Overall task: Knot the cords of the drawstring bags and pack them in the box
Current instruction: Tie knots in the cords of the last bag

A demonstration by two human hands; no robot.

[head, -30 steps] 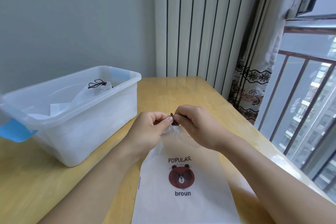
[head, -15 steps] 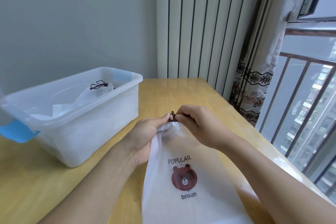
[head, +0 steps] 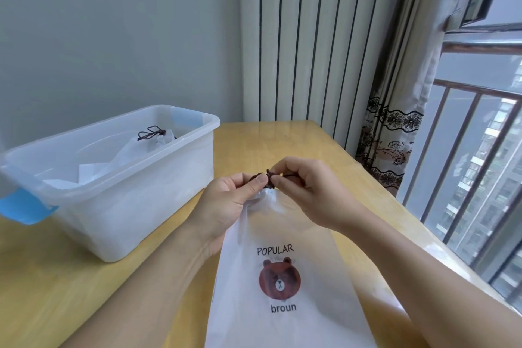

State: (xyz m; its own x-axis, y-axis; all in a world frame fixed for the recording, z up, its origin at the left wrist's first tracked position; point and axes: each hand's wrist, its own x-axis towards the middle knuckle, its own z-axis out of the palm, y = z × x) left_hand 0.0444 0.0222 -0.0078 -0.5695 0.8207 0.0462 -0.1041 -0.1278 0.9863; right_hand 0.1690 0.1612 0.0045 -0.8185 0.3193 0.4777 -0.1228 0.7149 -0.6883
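Observation:
A white drawstring bag [head: 282, 285] with a brown bear print and the words POPULAR and broun lies on the wooden table, its gathered mouth lifted. The dark brown cord [head: 269, 178] at the mouth is pinched from both sides: my left hand [head: 231, 206] holds it between thumb and fingers, my right hand [head: 308, 192] pinches it from the right. Most of the cord is hidden by my fingers. The translucent plastic box [head: 127, 178] with blue latches stands at the left. Inside it lies another white bag [head: 149, 141] with a knotted dark cord.
The wooden table [head: 282, 138] ends at the right beside a window with a metal railing [head: 480, 150]. A striped white curtain [head: 310, 37] and a patterned curtain [head: 395, 135] hang behind the table's far end. A grey wall stands behind the box.
Both hands stayed at the bag's mouth working the cord. The gathered top rose a little off the table, and the bag's body shifted slightly right.

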